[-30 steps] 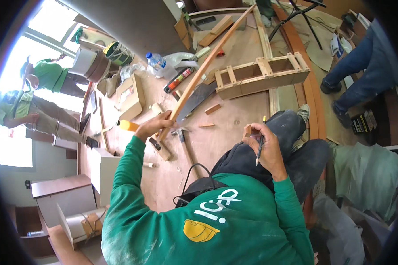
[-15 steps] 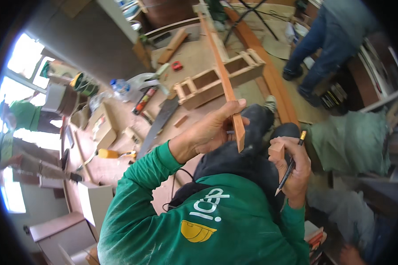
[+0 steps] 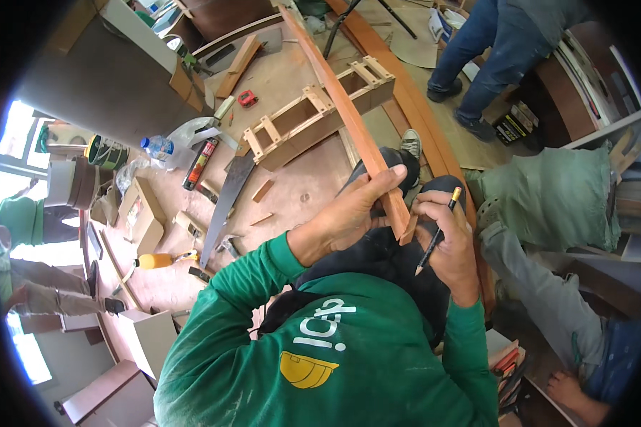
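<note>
A long reddish wood strip (image 3: 349, 117) runs from far in front of me to my lap. My left hand (image 3: 349, 213) is closed around it near its close end, thumb on top. My right hand (image 3: 449, 245) is closed on a black pencil (image 3: 438, 233), its tip pointing down toward me. The same fingers hold a small wood block (image 3: 409, 230) against the end of the strip; most of the block is hidden. Beyond my hands, the strip passes above a pale wooden frame (image 3: 292, 146) with crosspieces.
On the work surface to the left lie a handsaw (image 3: 228, 203), a yellow-handled tool (image 3: 157, 261), a cartridge tube (image 3: 200, 164), a water bottle (image 3: 157, 148) and a red tape measure (image 3: 247, 98). Long planks (image 3: 420, 107) lie at right. Other people stand or sit at both sides.
My right hand has moved left and up, bringing the small block from apart to the strip's end. The strip's near end has shifted slightly right. The pencil stays in my right hand.
</note>
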The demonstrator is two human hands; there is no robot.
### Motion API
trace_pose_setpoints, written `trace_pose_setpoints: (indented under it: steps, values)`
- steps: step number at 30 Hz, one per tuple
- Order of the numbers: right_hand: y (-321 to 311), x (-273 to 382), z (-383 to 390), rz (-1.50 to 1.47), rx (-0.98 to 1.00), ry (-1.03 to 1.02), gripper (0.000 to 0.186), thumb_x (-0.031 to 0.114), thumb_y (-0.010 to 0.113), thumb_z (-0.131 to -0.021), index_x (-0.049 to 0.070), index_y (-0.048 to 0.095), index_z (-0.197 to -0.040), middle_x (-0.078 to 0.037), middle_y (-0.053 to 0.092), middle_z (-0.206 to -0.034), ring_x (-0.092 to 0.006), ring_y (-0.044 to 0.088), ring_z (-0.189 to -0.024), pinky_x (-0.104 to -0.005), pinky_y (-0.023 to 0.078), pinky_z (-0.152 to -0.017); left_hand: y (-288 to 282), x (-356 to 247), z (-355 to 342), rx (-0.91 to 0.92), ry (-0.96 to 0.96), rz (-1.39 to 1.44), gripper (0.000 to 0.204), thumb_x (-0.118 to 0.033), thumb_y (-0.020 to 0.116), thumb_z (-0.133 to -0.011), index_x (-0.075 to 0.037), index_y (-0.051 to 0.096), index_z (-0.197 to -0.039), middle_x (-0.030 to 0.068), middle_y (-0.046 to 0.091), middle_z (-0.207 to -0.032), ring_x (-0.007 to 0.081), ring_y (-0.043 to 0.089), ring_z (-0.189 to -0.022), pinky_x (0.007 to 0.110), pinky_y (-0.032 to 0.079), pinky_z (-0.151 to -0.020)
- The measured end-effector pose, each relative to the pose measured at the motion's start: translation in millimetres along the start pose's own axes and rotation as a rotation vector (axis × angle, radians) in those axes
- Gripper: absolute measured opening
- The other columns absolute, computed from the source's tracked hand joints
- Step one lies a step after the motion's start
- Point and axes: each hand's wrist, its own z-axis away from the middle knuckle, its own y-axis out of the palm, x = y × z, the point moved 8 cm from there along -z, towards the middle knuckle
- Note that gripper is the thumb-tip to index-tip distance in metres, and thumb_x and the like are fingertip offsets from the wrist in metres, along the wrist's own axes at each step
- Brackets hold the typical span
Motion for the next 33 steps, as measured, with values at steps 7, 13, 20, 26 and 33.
trace_pose_setpoints:
  steps: [7,13,20,26,33]
  values:
    - [12.8,-6.5,-11.6,-0.042,0.095,-0.041,0.042,-0.013,0.075,-0.078,0.005,0.069,-0.116,-0.013,0.067,-0.120,-0.0345,0.068,-0.106,-0.0426,0.056,-0.085,-2.8,1.9,7.0,0.029,0.019,0.014,0.058,-0.059,0.067,-0.100,-0.009,0.055,-0.125,0.0066,0.061,-0.114,0.0205,0.064,-0.108,0.041,0.055,-0.093]
    - [10.8,-16.8,8.5,-0.077,-0.037,0.043,0.043,-0.010,0.076,-0.082,0.004,0.070,-0.122,-0.013,0.068,-0.117,-0.0303,0.071,-0.104,-0.0403,0.058,-0.086,-2.2,5.7,0.0,0.020,0.058,-0.002,0.060,-0.063,0.062,-0.101,-0.008,0.053,-0.125,0.0071,0.061,-0.116,0.0204,0.066,-0.109,0.042,0.058,-0.091]
    - [19.3,-35.0,27.9,-0.297,-0.032,0.157,0.038,0.007,0.085,-0.088,-0.002,0.067,-0.120,-0.012,0.066,-0.112,-0.0204,0.070,-0.094,-0.0339,0.058,-0.083,-5.9,21.6,-15.0,-0.027,0.130,-0.114,0.079,-0.076,0.053,-0.097,-0.004,0.043,-0.128,0.0121,0.055,-0.121,0.0232,0.062,-0.115,0.048,0.055,-0.099]
    - [14.9,-27.5,23.0,-0.351,-0.070,0.114,0.036,0.009,0.085,-0.088,-0.001,0.066,-0.116,-0.012,0.067,-0.114,-0.0201,0.070,-0.096,-0.0340,0.058,-0.082,-6.7,19.3,-11.4,0.001,0.169,0.040,0.078,-0.066,0.060,-0.100,-0.001,0.043,-0.139,0.0130,0.059,-0.127,0.0233,0.063,-0.120,0.048,0.054,-0.102]
    - [-3.4,-0.5,24.9,0.173,-0.133,0.023,0.039,0.001,0.083,-0.085,-0.001,0.066,-0.120,-0.019,0.067,-0.111,-0.0384,0.068,-0.101,-0.0447,0.056,-0.086,10.3,-16.6,5.0,0.015,0.260,0.258,0.043,-0.019,0.071,-0.098,0.000,0.055,-0.133,0.0140,0.068,-0.119,0.0250,0.073,-0.106,0.041,0.063,-0.090]
